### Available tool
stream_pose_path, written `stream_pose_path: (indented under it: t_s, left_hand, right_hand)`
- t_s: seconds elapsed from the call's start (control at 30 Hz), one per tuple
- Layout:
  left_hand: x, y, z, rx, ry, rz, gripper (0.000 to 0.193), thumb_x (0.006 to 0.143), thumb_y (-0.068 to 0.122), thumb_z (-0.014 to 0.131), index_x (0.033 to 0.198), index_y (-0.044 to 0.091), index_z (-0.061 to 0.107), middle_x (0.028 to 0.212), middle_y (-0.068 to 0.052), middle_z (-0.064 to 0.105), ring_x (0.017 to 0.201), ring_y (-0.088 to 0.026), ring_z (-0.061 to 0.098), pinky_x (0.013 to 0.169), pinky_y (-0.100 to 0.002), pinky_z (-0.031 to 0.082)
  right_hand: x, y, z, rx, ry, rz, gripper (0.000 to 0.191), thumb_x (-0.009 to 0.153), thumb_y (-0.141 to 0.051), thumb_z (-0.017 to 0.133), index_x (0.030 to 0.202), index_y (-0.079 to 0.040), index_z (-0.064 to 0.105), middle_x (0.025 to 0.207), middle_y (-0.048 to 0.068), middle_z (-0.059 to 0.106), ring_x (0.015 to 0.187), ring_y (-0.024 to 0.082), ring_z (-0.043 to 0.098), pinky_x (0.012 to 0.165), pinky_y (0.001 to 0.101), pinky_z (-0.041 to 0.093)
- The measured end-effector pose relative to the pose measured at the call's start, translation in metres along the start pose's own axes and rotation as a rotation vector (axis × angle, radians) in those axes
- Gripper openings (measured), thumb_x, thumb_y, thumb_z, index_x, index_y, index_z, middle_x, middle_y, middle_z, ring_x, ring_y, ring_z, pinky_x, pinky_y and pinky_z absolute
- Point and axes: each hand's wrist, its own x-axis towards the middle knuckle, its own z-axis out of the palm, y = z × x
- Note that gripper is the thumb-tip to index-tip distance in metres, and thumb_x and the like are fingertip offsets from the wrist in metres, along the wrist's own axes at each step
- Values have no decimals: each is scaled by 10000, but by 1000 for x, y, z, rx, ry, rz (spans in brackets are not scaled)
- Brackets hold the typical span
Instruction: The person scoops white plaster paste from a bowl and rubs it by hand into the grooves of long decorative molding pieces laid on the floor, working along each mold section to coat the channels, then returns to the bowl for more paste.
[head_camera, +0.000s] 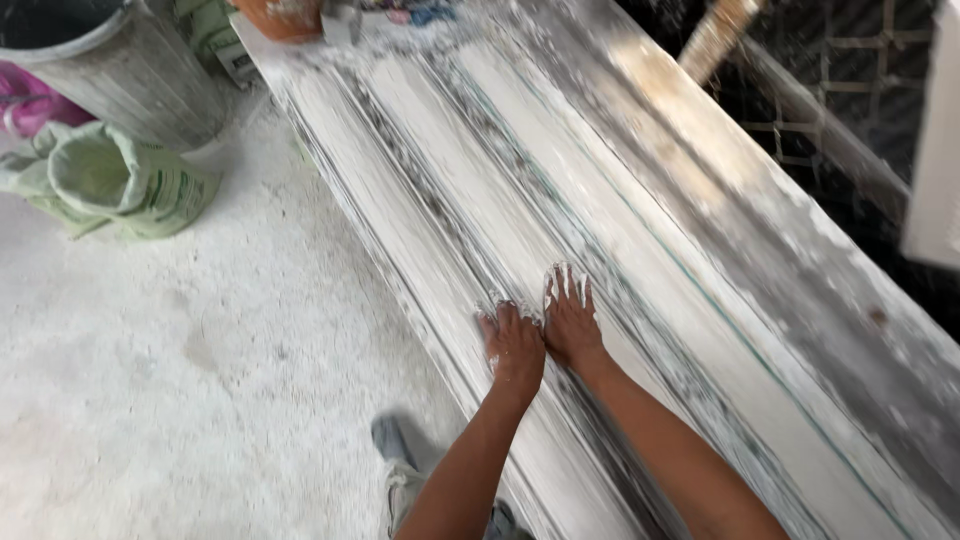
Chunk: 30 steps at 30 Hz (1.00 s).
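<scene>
My left hand (513, 345) and my right hand (570, 320) lie side by side, palms down, on a long white plaster moulding (470, 190) with raised ridges and grooves. It runs from the far left to the near right on a long bench. Both hands are smeared with wet white plaster. The fingers are spread flat on the surface, and neither hand holds anything. The moulding's dark streaked grooves (430, 200) show beside the hands.
A grey bucket (120, 70) and a crumpled green-white sack (120, 180) stand on the plaster-dusted floor (200, 350) at left. An orange bowl (282, 15) sits at the bench's far end. A wooden handle (715, 35) and wire mesh (850, 70) are at right. My shoe (400, 470) is below.
</scene>
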Motion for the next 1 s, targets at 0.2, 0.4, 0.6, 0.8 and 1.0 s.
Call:
stream_pose_path:
  t_s: [0.2, 0.4, 0.6, 0.8, 1.0]
  left_hand:
    - [176, -174, -24, 47, 52, 33, 405, 962, 211, 590, 1324, 32, 628, 1459, -198, 497, 1440, -406, 327, 1154, -656, 230]
    - [365, -348, -59, 107, 191, 17, 240, 925, 209, 638, 1087, 74, 753, 1330, -201, 590, 1379, -401, 403, 1110, -678, 335]
    - [490, -426, -163, -173, 292, 77, 197, 853, 121, 653, 979, 11, 758, 1170, -210, 650, 1080, -375, 615, 826, -489, 550]
    - [564, -366, -220, -365, 518, 311, 224, 888, 155, 631, 847, -31, 747, 1122, -253, 648, 1037, -397, 629, 914, -487, 513]
    - [624, -261, -158, -234, 113, 587, 267, 964, 145, 552, 1058, -44, 716, 1202, -238, 644, 1146, -393, 571, 958, -535, 452]
  right_hand:
    - [244, -65, -8, -27, 91, -15, 815, 958, -405, 527, 1566, 61, 249, 1680, 226, 130, 1570, 363, 36, 1239, 582, 15]
    - [471, -147, -53, 81, -95, 102, 737, 979, -352, 497, 1552, 54, 275, 1688, 233, 78, 1576, 393, -13, 1233, 600, -12]
    - [586, -169, -99, 321, 240, 29, 733, 850, -290, 619, 1454, 87, 443, 1599, 283, 293, 1505, 437, 171, 1181, 591, 162]
    - [599, -16, -69, 997, 544, 534, 368, 1105, -234, 535, 872, 23, 657, 743, 192, 699, 677, 274, 655, 728, 428, 534]
    - [588, 90, -44, 1247, 1029, 1201, 275, 1036, -232, 582, 1024, 40, 623, 850, 187, 697, 749, 265, 659, 669, 429, 500]
